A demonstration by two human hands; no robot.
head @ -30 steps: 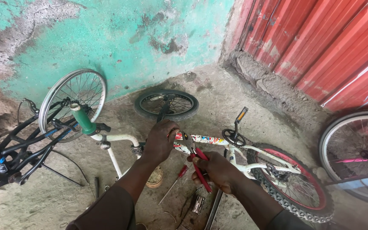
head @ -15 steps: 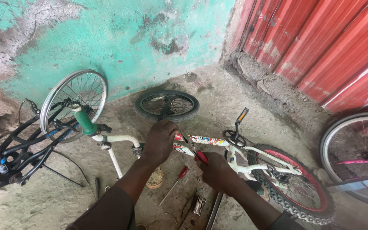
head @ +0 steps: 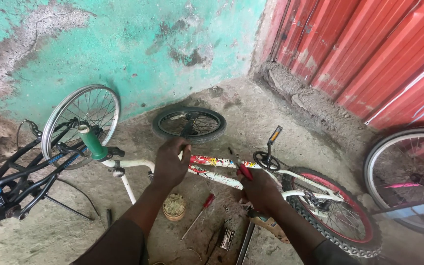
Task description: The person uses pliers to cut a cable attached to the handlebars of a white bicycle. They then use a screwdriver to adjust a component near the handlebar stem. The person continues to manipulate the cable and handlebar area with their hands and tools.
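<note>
A small white bicycle frame (head: pixel 207 169) with coloured stickers lies upside down on the concrete floor, its red-rimmed rear wheel (head: pixel 337 213) at the right. My left hand (head: pixel 170 162) grips the frame's front tubes near the head tube. My right hand (head: pixel 258 189) is closed around a red-handled tool (head: pixel 245 172), pressed against the frame near the crank (head: pixel 266 154). Which kind of tool it is I cannot tell. A green handlebar grip (head: pixel 92 142) sticks up at the left.
A loose small black tyre (head: pixel 190 123) lies by the turquoise wall. A black bicycle (head: pixel 35 167) with a spoked wheel stands left. Another wheel (head: pixel 408 181) leans by the red metal door. A red screwdriver (head: pixel 199 208), a small tub (head: pixel 174 207) and metal tools lie below the frame.
My right hand has drawn the red-handled tool up from below the frame to the tube near the crank. My left hand has kept its hold on the frame.
</note>
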